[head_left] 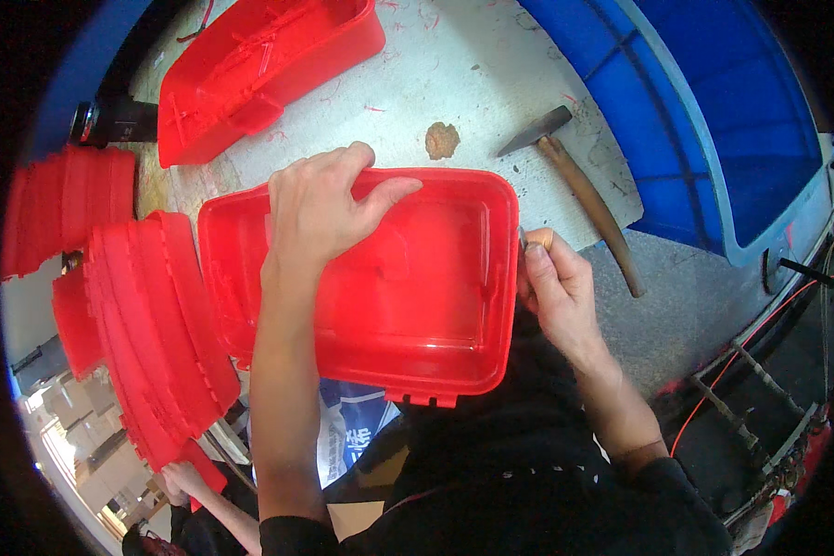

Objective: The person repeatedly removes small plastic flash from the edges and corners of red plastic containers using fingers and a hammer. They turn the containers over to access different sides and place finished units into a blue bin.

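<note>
A red plastic box [408,306], shallow with rounded corners, is held in front of me with its hollow side facing up. My left hand [329,199] reaches across it and grips its far rim, thumb over the inside. At the box's right edge is my right hand [561,292], its fingers closed round a small tool [522,239] with a thin metal edge. The tool touches or nearly touches the rim; most of it is hidden in the fingers, so its exact kind cannot be made out.
A hammer [588,190] with a wooden handle lies on the pale worktable, near a brown lump [442,140]. A blue crate [700,120] stands right. Another red box [278,79] lies far left, stacked red parts [153,334] nearer. Another person's hand [183,480] shows lower left.
</note>
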### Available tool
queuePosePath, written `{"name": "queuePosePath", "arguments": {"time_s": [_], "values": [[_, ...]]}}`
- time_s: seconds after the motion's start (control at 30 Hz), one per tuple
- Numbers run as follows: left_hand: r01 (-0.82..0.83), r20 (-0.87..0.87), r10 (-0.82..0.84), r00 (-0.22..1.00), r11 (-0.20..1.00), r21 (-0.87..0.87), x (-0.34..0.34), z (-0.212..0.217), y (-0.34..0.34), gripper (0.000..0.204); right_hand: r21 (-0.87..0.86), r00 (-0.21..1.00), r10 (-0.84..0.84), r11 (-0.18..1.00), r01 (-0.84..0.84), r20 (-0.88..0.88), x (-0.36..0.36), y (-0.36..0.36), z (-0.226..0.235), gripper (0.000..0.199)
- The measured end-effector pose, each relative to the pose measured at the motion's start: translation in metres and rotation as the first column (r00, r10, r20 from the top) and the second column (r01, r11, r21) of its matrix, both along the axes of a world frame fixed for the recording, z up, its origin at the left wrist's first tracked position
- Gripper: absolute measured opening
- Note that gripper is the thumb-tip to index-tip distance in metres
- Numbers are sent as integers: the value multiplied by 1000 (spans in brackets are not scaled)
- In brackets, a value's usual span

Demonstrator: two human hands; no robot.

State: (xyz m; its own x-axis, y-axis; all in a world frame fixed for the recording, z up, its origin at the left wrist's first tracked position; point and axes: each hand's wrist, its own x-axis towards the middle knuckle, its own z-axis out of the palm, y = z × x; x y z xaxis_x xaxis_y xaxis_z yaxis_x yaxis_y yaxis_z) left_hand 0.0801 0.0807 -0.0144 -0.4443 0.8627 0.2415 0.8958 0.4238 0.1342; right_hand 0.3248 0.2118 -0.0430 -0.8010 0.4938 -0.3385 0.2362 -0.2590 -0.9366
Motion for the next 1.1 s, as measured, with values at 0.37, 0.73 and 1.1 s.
{"name": "queuePosePath", "arguments": {"time_s": [0.37, 0.73, 1.1], "values": [[-29, -21, 29, 999, 1000, 2, -3, -4, -2, 52, 15, 989, 105, 994, -107, 108, 24, -14, 12, 22], [-30, 59, 42, 997, 983, -184, -1, 12, -5, 49, 306, 829, 541, 772, -557, 145, 93, -36, 39, 12], [224, 87, -209, 974, 834, -505, 35, 70, -32, 20, 804, 910, 153, 427, -413, 385, 1, 17, 71, 11]]}}
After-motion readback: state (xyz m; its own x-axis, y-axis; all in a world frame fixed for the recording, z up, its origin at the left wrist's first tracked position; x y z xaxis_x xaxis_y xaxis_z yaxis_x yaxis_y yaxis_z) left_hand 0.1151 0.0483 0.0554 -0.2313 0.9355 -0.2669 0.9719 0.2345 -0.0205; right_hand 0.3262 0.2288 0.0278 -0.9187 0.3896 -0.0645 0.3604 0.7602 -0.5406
